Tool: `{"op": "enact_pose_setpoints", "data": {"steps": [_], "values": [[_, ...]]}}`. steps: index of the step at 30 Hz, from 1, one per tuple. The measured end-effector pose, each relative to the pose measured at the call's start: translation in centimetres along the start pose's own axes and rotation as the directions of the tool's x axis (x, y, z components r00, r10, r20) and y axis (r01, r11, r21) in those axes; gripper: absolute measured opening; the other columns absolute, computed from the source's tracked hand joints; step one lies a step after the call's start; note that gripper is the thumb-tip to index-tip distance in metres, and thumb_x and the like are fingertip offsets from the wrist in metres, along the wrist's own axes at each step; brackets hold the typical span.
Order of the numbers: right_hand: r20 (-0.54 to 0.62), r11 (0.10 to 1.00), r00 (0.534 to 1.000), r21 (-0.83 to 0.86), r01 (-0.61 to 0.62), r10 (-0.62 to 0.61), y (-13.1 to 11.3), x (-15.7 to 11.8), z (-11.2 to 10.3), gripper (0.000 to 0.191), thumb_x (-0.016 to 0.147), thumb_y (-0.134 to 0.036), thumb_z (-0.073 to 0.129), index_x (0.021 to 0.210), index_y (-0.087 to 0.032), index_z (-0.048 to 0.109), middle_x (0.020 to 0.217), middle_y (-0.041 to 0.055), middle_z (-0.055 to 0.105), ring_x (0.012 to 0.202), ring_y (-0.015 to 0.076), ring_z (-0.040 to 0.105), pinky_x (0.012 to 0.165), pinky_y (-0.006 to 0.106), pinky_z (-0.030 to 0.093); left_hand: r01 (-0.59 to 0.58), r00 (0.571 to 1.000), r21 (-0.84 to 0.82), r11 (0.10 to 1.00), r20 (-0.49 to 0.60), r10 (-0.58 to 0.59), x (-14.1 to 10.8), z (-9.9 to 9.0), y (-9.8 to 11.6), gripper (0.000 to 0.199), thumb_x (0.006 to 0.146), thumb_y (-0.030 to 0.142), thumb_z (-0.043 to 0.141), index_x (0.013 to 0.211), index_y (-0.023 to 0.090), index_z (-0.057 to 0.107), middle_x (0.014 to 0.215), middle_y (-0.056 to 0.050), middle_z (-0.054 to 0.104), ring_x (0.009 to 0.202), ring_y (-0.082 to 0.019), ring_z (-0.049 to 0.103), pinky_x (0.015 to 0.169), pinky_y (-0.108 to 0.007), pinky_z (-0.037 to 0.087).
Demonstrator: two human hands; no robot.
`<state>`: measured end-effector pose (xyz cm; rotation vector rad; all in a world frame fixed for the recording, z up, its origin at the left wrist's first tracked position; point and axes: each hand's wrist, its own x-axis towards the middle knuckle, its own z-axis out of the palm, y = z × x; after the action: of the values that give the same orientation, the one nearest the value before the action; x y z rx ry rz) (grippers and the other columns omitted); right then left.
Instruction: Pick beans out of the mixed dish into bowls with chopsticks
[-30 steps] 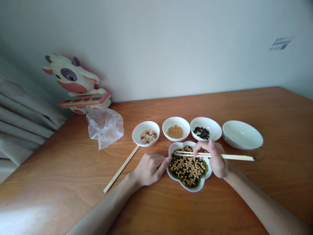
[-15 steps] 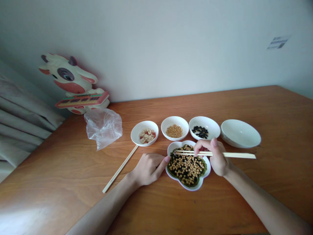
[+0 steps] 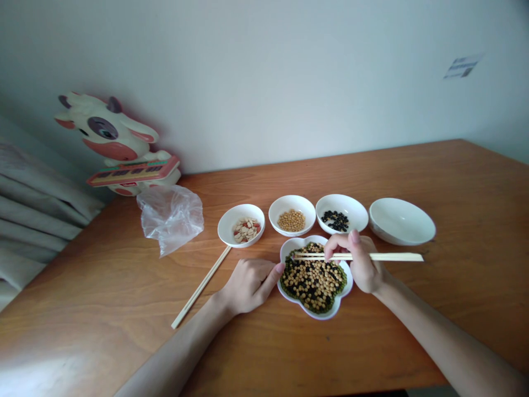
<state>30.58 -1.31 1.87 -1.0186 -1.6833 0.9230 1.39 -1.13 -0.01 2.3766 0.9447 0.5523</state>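
Note:
My right hand (image 3: 360, 262) is closed around a pair of wooden chopsticks (image 3: 384, 257), held nearly level. Their tips reach into the far left part of a white flower-shaped dish (image 3: 347, 288), among mixed yellow, black and green beans (image 3: 314, 278); a tiny dark bean seems to be at the tips. With curled fingers, my left hand (image 3: 253, 284) lies at the dish's left side, its thumb gripping the rim. Behind stand a bowl of pale flat seeds or nut pieces (image 3: 241, 225), a bowl of yellow soybeans (image 3: 292, 215) and a bowl of black beans (image 3: 343, 214).
At the right end of the row stands an empty white bowl (image 3: 402, 220). Another pair of chopsticks (image 3: 201, 288) lies left of my left hand. A crumpled clear plastic bag (image 3: 171, 220) and a cow-shaped toy keyboard (image 3: 124, 149) are at the back left, near a curtain (image 3: 39, 215).
The whole view has shifted slightly, moving everything a little left. My right hand keeps the chopstick tips in the same part of the dish; my left hand stays at the rim.

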Motion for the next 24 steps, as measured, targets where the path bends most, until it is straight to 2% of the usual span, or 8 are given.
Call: {"op": "enact_pose_setpoints", "data": {"steps": [8,13,17,24], "values": [[-0.037,0.998,0.999,0.053,0.016,-0.014,0.32,0.02,-0.42,0.083,0.11,-0.066,0.015,0.07,-0.021,0.073,0.065,0.005,0.067,0.062,0.0194,0.059,0.061,0.036,0.04,0.009,1.0,-0.008,1.0,0.003,-0.009,0.02,0.04,-0.09,0.045,0.115,0.031,0.033,0.072,0.019,0.041,0.067,0.001,0.049,0.061,-0.012,0.043,0.065,-0.028,0.033],[-0.001,0.991,0.999,0.125,-0.049,0.049,0.73,0.06,-0.77,0.085,0.108,-0.07,0.01,0.071,-0.023,0.071,0.065,0.0052,0.065,0.062,0.021,0.057,0.061,0.037,0.04,0.015,1.0,-0.02,1.0,0.015,-0.015,-0.03,0.02,-0.05,0.046,0.116,0.032,0.032,0.072,0.019,0.04,0.067,0.0,0.05,0.061,-0.012,0.044,0.065,-0.029,0.033],[0.043,0.993,0.997,0.101,-0.064,0.06,0.94,0.03,-0.55,0.084,0.108,-0.07,0.012,0.072,-0.022,0.07,0.067,0.0047,0.066,0.062,0.0199,0.057,0.06,0.036,0.039,0.017,1.0,-0.017,1.0,0.01,-0.017,-0.08,-0.02,0.01,0.045,0.116,0.033,0.032,0.073,0.02,0.041,0.068,0.0,0.051,0.062,-0.012,0.044,0.066,-0.03,0.033],[0.034,0.998,0.998,0.031,-0.049,0.048,0.24,0.06,-0.2,0.083,0.109,-0.069,0.015,0.073,-0.021,0.072,0.067,0.0041,0.068,0.062,0.0183,0.057,0.062,0.034,0.041,0.021,1.0,-0.025,0.999,0.017,-0.02,-0.05,0.05,0.04,0.047,0.116,0.034,0.032,0.072,0.019,0.04,0.068,0.0,0.051,0.061,-0.012,0.044,0.065,-0.029,0.034]]}}
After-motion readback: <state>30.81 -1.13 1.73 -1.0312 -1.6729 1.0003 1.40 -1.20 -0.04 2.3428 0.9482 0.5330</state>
